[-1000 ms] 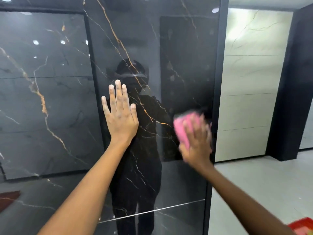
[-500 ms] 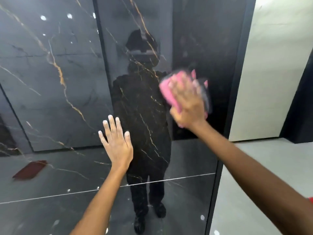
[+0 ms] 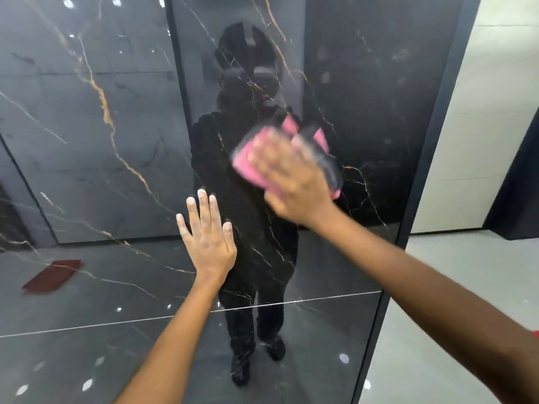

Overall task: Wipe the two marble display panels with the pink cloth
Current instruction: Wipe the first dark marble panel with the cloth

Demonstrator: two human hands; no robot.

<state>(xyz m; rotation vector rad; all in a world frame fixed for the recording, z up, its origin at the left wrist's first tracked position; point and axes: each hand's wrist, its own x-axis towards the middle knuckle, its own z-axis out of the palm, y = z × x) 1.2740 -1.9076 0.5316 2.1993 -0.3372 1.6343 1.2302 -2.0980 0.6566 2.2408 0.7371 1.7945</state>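
Observation:
A tall glossy black marble panel point(image 3: 379, 126) with gold veins stands in front of me and mirrors a dark figure. My right hand point(image 3: 294, 182) presses the pink cloth point(image 3: 250, 158) flat against the panel at mid height, fingers spread and blurred by motion. My left hand point(image 3: 208, 234) lies flat on the same panel lower down and to the left, fingers straight and pointing up. A cream marble panel point(image 3: 472, 141) stands further back on the right.
The black panel's dark frame edge point(image 3: 423, 170) runs down on the right. Beyond it lies a pale grey floor point(image 3: 437, 316) and a dark column point(image 3: 519, 185). A red object shows at the far right edge point(image 3: 536, 333).
My right hand has swept the cloth left and up across the black panel from near its right edge. My left hand stays flat on the panel; the view has tilted downward.

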